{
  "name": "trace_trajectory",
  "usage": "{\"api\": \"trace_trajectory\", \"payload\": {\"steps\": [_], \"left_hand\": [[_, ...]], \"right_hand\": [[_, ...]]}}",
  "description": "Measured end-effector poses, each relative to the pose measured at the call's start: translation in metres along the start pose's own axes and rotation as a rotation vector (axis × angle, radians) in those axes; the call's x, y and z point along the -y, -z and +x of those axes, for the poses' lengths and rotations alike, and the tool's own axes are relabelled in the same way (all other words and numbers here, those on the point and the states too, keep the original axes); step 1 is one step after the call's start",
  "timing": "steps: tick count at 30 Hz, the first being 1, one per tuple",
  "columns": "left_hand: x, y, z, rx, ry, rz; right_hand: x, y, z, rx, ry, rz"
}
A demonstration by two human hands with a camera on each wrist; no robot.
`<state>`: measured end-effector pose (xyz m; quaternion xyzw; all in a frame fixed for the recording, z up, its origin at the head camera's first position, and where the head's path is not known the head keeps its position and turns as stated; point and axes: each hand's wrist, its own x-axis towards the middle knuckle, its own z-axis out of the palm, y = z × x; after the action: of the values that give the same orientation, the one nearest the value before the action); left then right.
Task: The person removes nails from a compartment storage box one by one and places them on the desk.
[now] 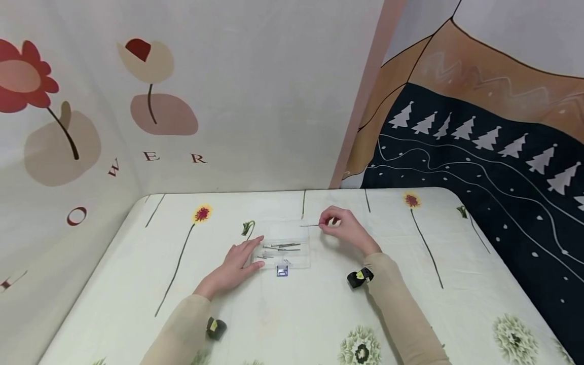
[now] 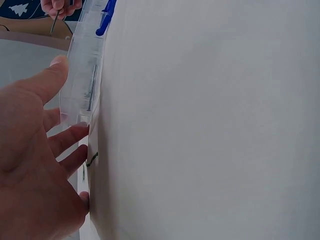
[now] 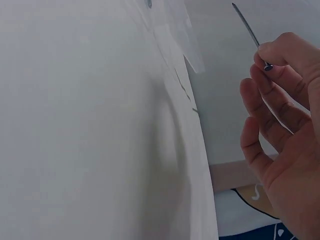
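Note:
A clear plastic box point(image 1: 304, 259) with a blue latch point(image 1: 282, 271) lies on the table, its clear lid point(image 1: 285, 229) folded back. Several metal nails point(image 1: 283, 248) lie inside in sections. My left hand point(image 1: 237, 262) rests against the box's left side, thumb and fingers spread and fairly straight; in the left wrist view the thumb point(image 2: 52, 75) touches the wall. Above and right of the lid, my right hand point(image 1: 344, 228) pinches a nail point(image 3: 247, 24) near its head between thumb and index finger. The nail's tip points left in the head view.
A pale tablecloth point(image 1: 255, 324) printed with flowers covers the table. Behind it hangs a pale fabric point(image 1: 264, 126) with printed flowers, and a dark tree-patterned fabric point(image 1: 456, 167) is at the right. Black wrist cameras point(image 1: 360, 278) sit on both wrists.

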<state>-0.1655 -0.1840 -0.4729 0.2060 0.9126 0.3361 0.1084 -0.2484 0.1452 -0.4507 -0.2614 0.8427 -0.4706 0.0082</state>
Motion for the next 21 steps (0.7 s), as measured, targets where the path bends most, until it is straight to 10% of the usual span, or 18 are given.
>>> {"api": "trace_trajectory", "payload": {"steps": [21], "left_hand": [[-0.002,-0.002,0.004,-0.037,-0.011,0.068]], "right_hand": [[-0.028,0.037,-0.025,-0.064,-0.111,0.025]]}}
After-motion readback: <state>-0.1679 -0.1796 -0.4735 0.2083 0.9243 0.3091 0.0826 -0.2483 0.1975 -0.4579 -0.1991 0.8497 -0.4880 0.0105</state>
